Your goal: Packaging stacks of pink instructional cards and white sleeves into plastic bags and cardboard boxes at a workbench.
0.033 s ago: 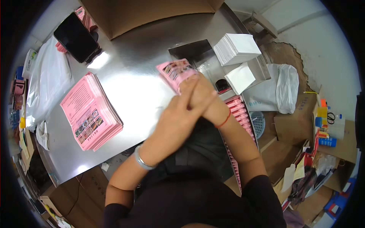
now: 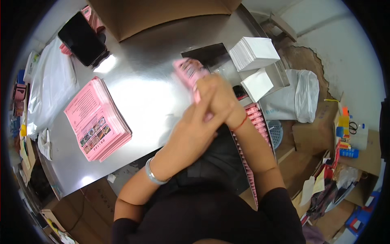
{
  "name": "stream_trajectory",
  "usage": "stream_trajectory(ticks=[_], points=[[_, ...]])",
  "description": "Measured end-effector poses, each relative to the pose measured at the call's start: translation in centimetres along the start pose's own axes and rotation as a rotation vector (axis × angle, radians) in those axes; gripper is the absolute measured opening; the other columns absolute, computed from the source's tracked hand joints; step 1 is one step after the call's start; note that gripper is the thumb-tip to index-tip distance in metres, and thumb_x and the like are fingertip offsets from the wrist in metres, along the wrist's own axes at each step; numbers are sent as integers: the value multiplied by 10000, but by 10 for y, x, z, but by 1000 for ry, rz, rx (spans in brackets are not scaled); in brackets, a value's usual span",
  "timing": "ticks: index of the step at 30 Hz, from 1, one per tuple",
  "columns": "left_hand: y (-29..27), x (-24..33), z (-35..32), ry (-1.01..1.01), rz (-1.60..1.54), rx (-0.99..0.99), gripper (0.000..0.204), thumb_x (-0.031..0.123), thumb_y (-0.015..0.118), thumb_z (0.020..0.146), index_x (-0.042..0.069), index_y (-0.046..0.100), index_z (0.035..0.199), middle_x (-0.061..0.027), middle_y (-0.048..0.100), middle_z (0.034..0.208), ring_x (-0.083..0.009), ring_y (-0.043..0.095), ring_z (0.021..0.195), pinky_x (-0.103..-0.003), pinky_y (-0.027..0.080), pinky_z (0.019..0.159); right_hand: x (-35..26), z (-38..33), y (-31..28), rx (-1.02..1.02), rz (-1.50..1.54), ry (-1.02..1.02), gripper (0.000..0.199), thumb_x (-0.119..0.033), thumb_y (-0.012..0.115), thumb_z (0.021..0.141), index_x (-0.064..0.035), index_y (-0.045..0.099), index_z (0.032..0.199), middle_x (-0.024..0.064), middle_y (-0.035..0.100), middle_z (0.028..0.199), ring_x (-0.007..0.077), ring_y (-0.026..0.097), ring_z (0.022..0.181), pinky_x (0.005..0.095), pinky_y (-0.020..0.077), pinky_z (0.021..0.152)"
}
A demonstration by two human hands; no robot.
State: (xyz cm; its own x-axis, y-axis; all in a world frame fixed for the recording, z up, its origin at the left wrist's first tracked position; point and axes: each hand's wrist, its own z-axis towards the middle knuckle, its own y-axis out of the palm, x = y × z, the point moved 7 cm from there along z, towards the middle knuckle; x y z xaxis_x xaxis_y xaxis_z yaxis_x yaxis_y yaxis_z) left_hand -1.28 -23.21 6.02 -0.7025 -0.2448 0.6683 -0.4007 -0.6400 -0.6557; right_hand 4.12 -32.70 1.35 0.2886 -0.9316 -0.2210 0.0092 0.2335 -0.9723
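Over the right part of the metal table, my two hands meet around a pink printed leaflet [image 2: 189, 72]. It looks folded, is blurred by motion, and sticks out beyond my fingers toward the far side. My right hand [image 2: 221, 97], with a red string at the wrist, is closed on it. Below and left of that, my left hand [image 2: 191, 128], with a silver bangle, presses its fingers against the leaflet and my right hand. The overlapping hands hide the leaflet's near part. A stack of similar pink leaflets [image 2: 97, 120] lies to the left.
A white paper stack [image 2: 258, 55] and a loose white piece [image 2: 257, 84] sit at right. Below them a long box holds rows of pink folded pieces [image 2: 258, 120]. A phone [image 2: 82, 38] stands at far left, near a cardboard box [image 2: 162, 16] and plastic bags [image 2: 50, 85].
The pink leaflet's far end has swung slightly right and away from me. My left hand has shifted a little, with its fingers moving along the leaflet and my right hand.
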Motion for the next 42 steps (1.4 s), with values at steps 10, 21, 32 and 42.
stream_trajectory(ticks=[10,21,32,42], points=[[-166,-81,-122,-422,645,65,750,435,799,680,92,503,1278,-146,462,1398,-406,347,1338,-503,312,1080,58,-95,-49,509,-537,656,207,-111,664,807,-14,686,988,138,583,926,295,582,830,392,471,727],[-145,-84,-100,-497,449,-74,416,123,743,729,92,591,1115,-144,493,1331,-368,440,1247,-429,376,1011,58,-63,-111,930,-286,434,361,-85,619,885,60,579,1214,238,519,1308,415,442,1273,444,363,1057],[-155,-119,-121,-621,916,285,221,232,649,877,35,574,942,-172,526,1053,-353,501,973,-462,402,824,92,-49,-105,746,-307,412,187,-158,610,844,-23,696,941,103,593,966,324,529,930,397,436,864],[8,-40,-33,-133,274,68,354,131,722,745,9,544,1026,-250,369,1438,-465,286,1369,-584,230,1103,44,-80,-114,638,-264,102,307,-43,560,803,-35,671,1090,129,635,1017,331,555,970,410,440,877]])
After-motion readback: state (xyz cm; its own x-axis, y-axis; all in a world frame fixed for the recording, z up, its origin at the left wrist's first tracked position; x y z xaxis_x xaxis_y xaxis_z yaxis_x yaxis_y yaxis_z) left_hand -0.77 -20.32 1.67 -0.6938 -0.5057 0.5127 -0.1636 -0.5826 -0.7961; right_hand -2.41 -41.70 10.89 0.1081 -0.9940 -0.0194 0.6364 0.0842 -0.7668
